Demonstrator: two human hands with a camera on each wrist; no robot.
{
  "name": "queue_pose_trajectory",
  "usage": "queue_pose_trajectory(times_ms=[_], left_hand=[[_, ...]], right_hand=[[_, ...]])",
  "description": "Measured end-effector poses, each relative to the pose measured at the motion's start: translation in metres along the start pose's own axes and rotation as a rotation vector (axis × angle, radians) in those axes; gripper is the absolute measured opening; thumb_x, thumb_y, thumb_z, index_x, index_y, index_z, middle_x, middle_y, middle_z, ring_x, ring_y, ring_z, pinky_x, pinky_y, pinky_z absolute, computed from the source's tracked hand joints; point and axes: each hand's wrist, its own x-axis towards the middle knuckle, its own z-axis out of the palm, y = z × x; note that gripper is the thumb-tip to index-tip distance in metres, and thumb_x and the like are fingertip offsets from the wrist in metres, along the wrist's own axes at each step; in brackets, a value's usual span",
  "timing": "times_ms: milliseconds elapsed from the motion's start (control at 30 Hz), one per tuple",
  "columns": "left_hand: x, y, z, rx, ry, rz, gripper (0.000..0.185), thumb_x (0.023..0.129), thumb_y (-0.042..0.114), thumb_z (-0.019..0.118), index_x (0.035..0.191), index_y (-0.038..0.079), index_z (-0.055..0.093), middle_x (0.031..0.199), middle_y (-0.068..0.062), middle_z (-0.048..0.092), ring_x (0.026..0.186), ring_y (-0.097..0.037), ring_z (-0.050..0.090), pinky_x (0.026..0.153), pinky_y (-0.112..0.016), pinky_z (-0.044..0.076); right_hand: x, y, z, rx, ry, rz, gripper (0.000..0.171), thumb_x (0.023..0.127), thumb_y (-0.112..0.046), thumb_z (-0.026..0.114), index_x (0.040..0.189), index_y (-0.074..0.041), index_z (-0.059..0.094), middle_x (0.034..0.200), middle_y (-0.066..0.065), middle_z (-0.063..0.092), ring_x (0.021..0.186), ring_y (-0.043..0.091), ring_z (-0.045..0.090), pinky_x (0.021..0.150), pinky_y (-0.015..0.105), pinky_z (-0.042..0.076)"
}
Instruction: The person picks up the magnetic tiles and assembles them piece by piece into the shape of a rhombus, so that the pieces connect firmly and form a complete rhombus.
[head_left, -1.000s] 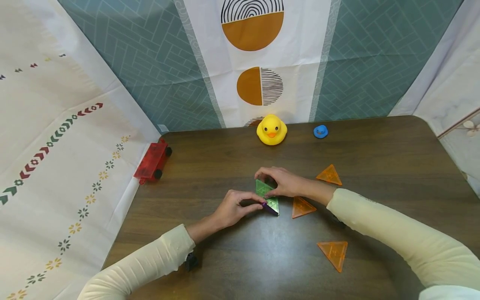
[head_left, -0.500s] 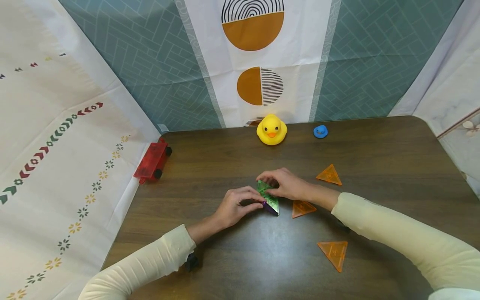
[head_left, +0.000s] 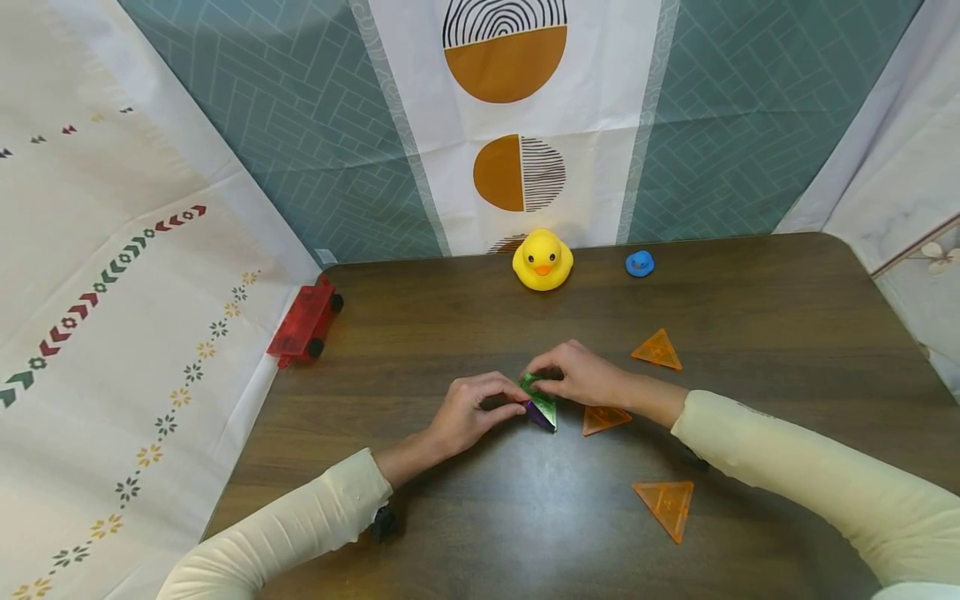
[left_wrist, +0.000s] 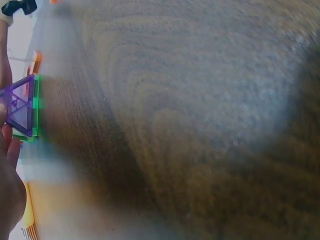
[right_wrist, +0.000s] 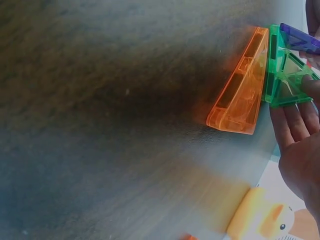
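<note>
No readable writing or brand on anything in view. Dark wood table (head_left: 750,308), backed by patterned cloth w/ teal herringbone and orange half-circles.

Both hands meet at table centre over a small tile assembly. Left hand (head_left: 472,412): fingers curled, tips pinching the purple triangle tile (head_left: 537,412), which stands against the green one. Right hand (head_left: 581,375): fingers bent over the top, gripping the green triangle tile (head_left: 542,392) from the far side. In the right wrist view green tile sits edge-to-edge w/ an orange tile, purple at its far edge.

Count: 1 red wheeled tile car (head_left: 303,320) at the table's left edge, partly overhanging; 1 yellow rubber duck (head_left: 542,260) at back; 3 orange triangle tiles – one just beside the right wrist (head_left: 604,419), one further back (head_left: 657,351), one nearer (head_left: 665,506); 1 green, 1 purple; 1 small blue duck (head_left: 640,263) right of the yellow one.
</note>
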Motion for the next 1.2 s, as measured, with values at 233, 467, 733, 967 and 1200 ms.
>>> queue_pose_trajectory(times_ms=[233,467,733,967,1200], left_hand=[[0.001,0.001,0.001,0.009,0.0,-0.017,0.021,0.081,0.009,0.082,0.1,0.018,0.076,0.097,0.012,0.07,0.088,-0.001,0.065,0.08,-0.028,0.056],[0.001,0.001,0.002,0.029,0.003,-0.022,0.019,0.083,0.013,0.081,0.1,0.017,0.075,0.096,0.01,0.069,0.086,-0.001,0.064,0.076,-0.031,0.058],[0.002,0.004,0.002,0.06,0.016,-0.027,0.019,0.082,0.013,0.081,0.099,0.017,0.074,0.095,0.008,0.068,0.085,0.0,0.063,0.074,-0.029,0.058],[0.002,0.004,0.002,0.07,0.016,-0.04,0.018,0.083,0.016,0.08,0.1,0.017,0.074,0.095,0.008,0.068,0.084,0.0,0.064,0.075,-0.025,0.057],[0.003,0.003,0.002,0.079,0.027,-0.043,0.017,0.083,0.016,0.081,0.099,0.017,0.075,0.095,0.009,0.068,0.084,0.001,0.064,0.074,-0.025,0.057]], right_hand=[[-0.003,0.001,0.0,0.02,-0.013,-0.005,0.014,0.094,-0.016,0.07,0.107,-0.018,0.076,0.099,-0.009,0.073,0.076,0.008,0.06,0.068,0.025,0.053],[-0.007,0.001,-0.002,0.038,-0.028,-0.013,0.016,0.096,-0.018,0.069,0.109,-0.022,0.076,0.102,-0.01,0.073,0.073,0.012,0.057,0.062,0.024,0.047],[-0.01,0.0,-0.001,0.039,-0.026,-0.016,0.018,0.093,-0.017,0.072,0.109,-0.022,0.077,0.107,-0.009,0.073,0.078,0.008,0.058,0.068,0.035,0.052],[-0.011,0.001,0.0,0.055,-0.027,-0.027,0.018,0.093,-0.017,0.072,0.109,-0.021,0.078,0.107,-0.01,0.073,0.079,0.007,0.061,0.069,0.036,0.054],[-0.012,0.001,0.001,0.082,-0.015,-0.051,0.018,0.092,-0.015,0.072,0.109,-0.02,0.078,0.106,-0.01,0.073,0.087,0.005,0.065,0.076,0.04,0.056]])
